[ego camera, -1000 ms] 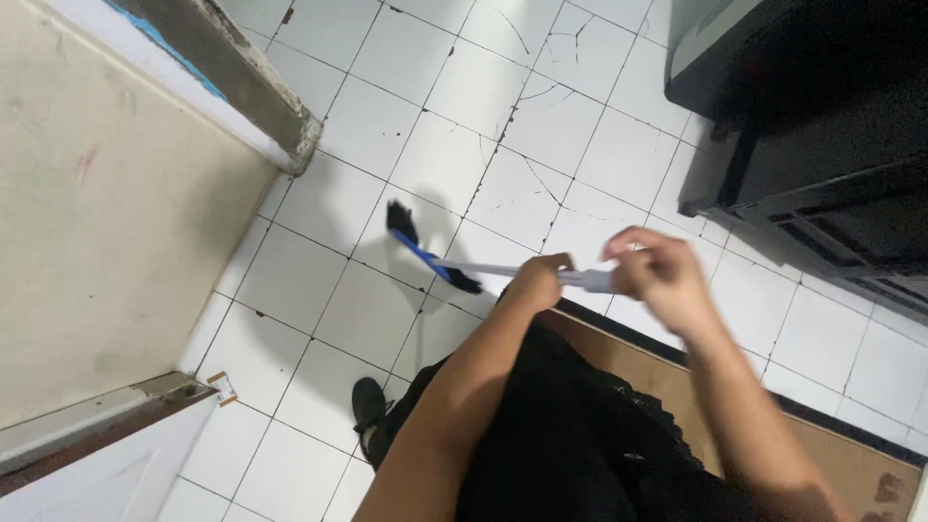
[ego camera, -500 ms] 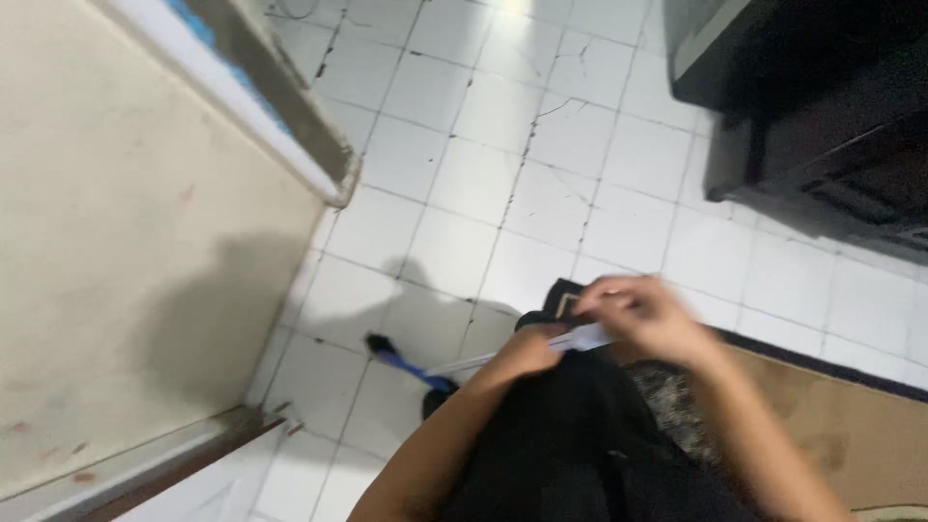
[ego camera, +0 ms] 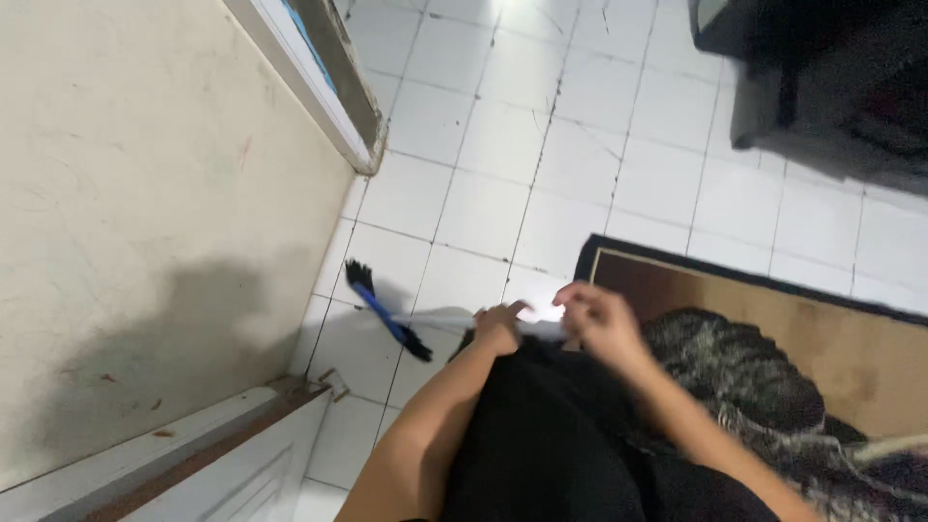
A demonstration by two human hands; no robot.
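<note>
Sweeping in hand, to judge by the grip: left hand [ego camera: 499, 327] clenched around the pale handle [ego camera: 454, 320] of a broom, right hand [ego camera: 601, 319] closed on the same handle farther up, near the body, though blurred enough that the exact finger hold cannot be told. Broom head [ego camera: 387, 324], blue-backed with black bristles, down on the white tiled floor [ego camera: 541, 145], close to the foot of the cream wall [ego camera: 145, 193] and just short of the doorway frame [ego camera: 329, 68]. No dust pile or dirt visible on the tiles, so amount already swept impossible to tell. Brown mat with a dark border [ego camera: 831, 329] lying just to the right, untouched by the bristles. Dark furniture [ego camera: 822, 77] well apart at top right.
</note>
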